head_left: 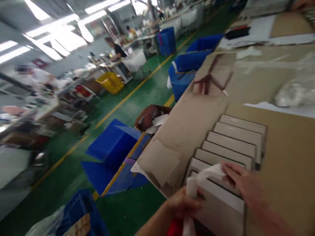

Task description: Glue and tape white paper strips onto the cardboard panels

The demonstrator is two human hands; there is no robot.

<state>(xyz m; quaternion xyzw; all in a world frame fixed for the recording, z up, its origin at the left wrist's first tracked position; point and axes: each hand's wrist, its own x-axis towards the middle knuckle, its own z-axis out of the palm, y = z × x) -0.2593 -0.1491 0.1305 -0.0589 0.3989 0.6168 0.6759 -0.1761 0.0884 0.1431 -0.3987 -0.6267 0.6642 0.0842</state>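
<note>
A white strip (209, 173), perhaps tape or cloth, bends between my two hands near the front of the table. My left hand (183, 201) is closed on its lower left part, with a loose end hanging below. The strip's other end is pinched in the fingers of my right hand (241, 180). Beneath them lies an overlapping row of several flat beige panels (232, 142) with dark edges. The nearest panel (219, 206) is partly covered by my hands and the strip. Motion blurs the fingers a little.
Thin beige sheets (159, 160) lie on the table's left edge. Brown straps (209, 78) and crumpled clear plastic (292, 91) sit farther back. Blue bins (110, 154) and a carton of scraps (152, 119) stand beside the table. Other people work at machines across the aisle.
</note>
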